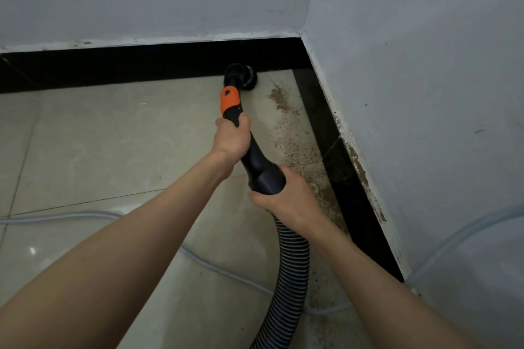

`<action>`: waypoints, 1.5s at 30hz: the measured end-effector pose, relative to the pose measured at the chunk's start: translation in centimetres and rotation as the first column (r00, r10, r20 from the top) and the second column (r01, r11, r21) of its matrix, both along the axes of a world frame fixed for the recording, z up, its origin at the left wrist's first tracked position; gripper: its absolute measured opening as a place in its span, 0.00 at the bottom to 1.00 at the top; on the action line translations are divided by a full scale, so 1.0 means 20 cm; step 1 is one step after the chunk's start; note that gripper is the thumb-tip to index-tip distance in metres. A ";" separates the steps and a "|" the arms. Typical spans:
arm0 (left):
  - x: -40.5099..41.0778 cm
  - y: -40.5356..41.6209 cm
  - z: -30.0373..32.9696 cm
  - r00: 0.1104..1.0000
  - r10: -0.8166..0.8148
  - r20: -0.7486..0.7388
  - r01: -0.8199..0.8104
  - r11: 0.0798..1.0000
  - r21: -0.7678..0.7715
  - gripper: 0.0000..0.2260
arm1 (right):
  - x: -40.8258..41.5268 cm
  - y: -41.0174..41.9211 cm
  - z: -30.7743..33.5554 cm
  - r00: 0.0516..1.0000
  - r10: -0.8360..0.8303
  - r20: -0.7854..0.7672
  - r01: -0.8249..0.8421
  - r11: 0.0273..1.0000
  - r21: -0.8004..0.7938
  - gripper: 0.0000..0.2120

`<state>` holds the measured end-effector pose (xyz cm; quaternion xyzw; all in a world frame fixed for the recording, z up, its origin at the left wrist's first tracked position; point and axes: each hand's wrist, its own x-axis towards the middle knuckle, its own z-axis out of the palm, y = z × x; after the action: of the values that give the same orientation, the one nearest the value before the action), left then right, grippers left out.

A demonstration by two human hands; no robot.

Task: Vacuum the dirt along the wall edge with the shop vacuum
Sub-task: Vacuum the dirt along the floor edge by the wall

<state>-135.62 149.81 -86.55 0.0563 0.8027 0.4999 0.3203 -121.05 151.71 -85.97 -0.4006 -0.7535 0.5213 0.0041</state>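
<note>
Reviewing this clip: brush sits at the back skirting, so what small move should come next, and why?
Probably draw the brush head right and back along the dirt beside the right skirting: that brown band looks unvacuumed, and both left hand and right hand already grip the wand.

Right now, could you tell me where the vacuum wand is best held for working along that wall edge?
Grip the vacuum wand at two places from above: the slim neck below the orange collar, as the left hand does, and the wide cuff joining the hose, as the right hand does. That probably steers the brush head.
</note>
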 end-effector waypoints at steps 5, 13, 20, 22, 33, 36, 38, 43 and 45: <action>0.03 0.10 0.02 0.998 -0.068 0.013 0.068 0.998 0.017 0.21 | 0.03 0.05 0.02 0.998 -0.061 0.000 0.061 0.998 0.014 0.21; 0.04 0.18 0.01 0.993 -0.110 0.033 0.110 0.994 0.011 0.22 | 0.05 0.08 0.03 0.996 -0.087 0.011 0.086 0.995 0.044 0.19; -0.03 0.18 0.04 0.990 -0.139 -0.016 0.138 0.989 -0.046 0.21 | -0.03 0.04 0.04 0.992 -0.127 -0.006 0.127 0.992 -0.024 0.19; -0.04 0.16 0.04 0.992 -0.122 -0.023 0.120 0.991 -0.060 0.21 | -0.03 0.03 0.06 0.993 -0.114 -0.013 0.114 0.993 -0.030 0.19; 0.08 0.08 0.02 0.985 -0.175 0.000 0.174 0.982 -0.072 0.22 | 0.12 -0.08 0.08 0.991 -0.131 -0.003 0.131 0.991 -0.025 0.18; 0.10 0.13 0.04 0.978 -0.204 0.039 0.205 0.978 -0.030 0.22 | 0.14 -0.04 0.11 0.989 -0.146 0.010 0.146 0.989 -0.019 0.15; 0.10 0.13 0.03 0.979 -0.198 0.046 0.199 0.980 -0.030 0.22 | 0.14 -0.04 0.12 0.991 -0.136 0.009 0.136 0.991 -0.009 0.14; 0.06 0.03 0.04 0.995 -0.104 -0.013 0.102 0.991 -0.088 0.22 | 0.09 -0.10 0.11 0.998 -0.069 -0.004 0.069 0.996 -0.048 0.16; 0.07 -0.02 0.03 0.998 -0.058 -0.024 0.056 0.995 -0.088 0.21 | 0.10 -0.12 0.11 0.999 -0.040 0.009 0.041 0.998 -0.056 0.18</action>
<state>-134.31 149.33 -86.01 0.0720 0.8261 0.4541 0.3258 -118.95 149.38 -83.74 -0.4178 -0.7303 0.5404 0.0003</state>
